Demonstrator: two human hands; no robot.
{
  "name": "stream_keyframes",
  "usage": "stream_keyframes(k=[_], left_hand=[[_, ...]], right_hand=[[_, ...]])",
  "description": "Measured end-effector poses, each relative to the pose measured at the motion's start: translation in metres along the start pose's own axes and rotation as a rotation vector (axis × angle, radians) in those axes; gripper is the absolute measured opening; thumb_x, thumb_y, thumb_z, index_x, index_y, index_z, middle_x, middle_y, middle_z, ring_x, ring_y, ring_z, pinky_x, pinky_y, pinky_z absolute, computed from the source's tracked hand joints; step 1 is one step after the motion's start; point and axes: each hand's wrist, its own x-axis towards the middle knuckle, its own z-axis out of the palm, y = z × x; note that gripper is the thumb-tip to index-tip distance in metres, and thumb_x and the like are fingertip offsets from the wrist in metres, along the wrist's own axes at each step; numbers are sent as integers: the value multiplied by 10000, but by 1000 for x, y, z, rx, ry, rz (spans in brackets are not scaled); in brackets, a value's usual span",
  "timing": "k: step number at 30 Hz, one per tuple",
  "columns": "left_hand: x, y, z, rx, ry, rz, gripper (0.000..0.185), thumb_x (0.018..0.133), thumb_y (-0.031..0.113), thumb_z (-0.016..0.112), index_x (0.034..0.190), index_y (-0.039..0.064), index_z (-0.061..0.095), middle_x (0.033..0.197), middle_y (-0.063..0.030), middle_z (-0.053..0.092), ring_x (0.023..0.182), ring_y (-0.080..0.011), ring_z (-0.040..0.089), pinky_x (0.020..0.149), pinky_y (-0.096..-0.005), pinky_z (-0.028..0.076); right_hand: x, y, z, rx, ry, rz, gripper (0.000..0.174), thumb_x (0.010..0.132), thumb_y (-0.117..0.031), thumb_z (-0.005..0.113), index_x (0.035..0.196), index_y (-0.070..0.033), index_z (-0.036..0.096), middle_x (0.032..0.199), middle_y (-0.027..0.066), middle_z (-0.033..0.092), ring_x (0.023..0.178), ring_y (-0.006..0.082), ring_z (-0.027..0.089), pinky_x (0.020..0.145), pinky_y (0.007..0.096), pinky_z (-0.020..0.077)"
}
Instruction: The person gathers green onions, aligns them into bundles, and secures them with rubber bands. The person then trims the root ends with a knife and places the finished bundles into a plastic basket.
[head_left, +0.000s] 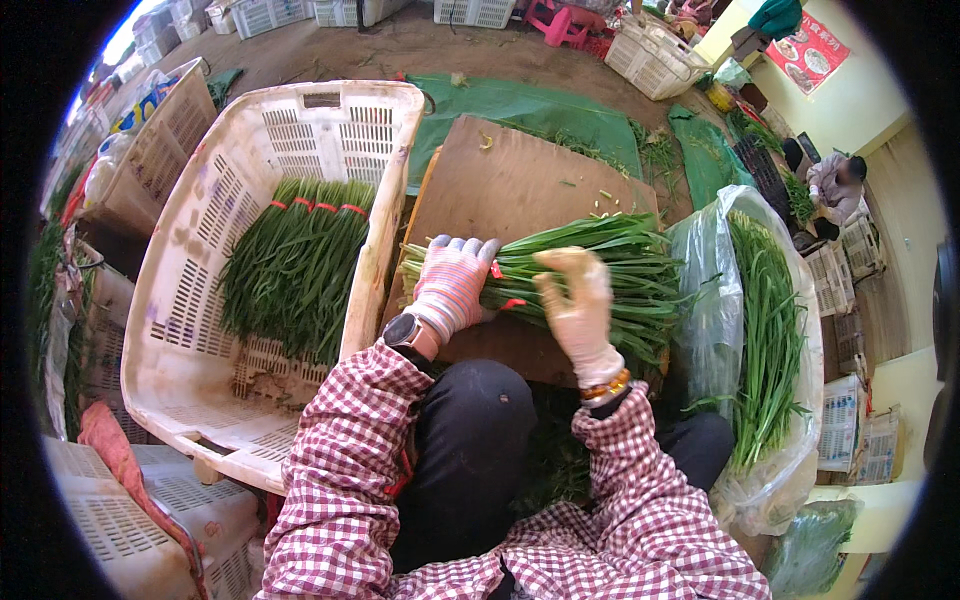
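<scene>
My left hand (452, 289), in a striped knit glove, grips a bunch of garlic chives (592, 262) near the pale cut stems. The bunch lies across a brown wooden board (517, 172), with its green leaves pointing right. A red tie (496, 269) shows beside my left fingers, and a loose red end (514, 304) sticks out below it. Over the leaves is my right hand (576, 307), in a pale glove, slightly blurred, with fingers curved and apart and nothing seen between them. Whether it touches the leaves I cannot tell.
At left, a white plastic crate (247, 135) holds several tied chive bunches (307, 262). Loose chives (765, 337) fill a plastic-lined container (806, 420) on the right. Green sheeting (525, 105) covers ground beyond the board. A person (836, 187) sits at far right.
</scene>
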Motion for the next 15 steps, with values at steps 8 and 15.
stream_keyframes(k=[8,15], left_hand=[[-1,2,-7,-43,-42,-14,907,572,433,864,1326,108,481,1105,-105,595,1087,-299,565,964,-446,403],[-2,1,-5,-23,-30,-5,911,572,437,863,1328,104,480,1117,-109,591,1088,-302,564,960,-443,404]], right_hand=[[-12,47,-33,-80,-67,620,236,846,-264,739,1057,-170,694,716,65,687,652,244,668,615,351,507],[5,49,-23,-256,-275,464,195,853,-320,720,986,-181,686,714,81,681,688,285,679,599,396,509]])
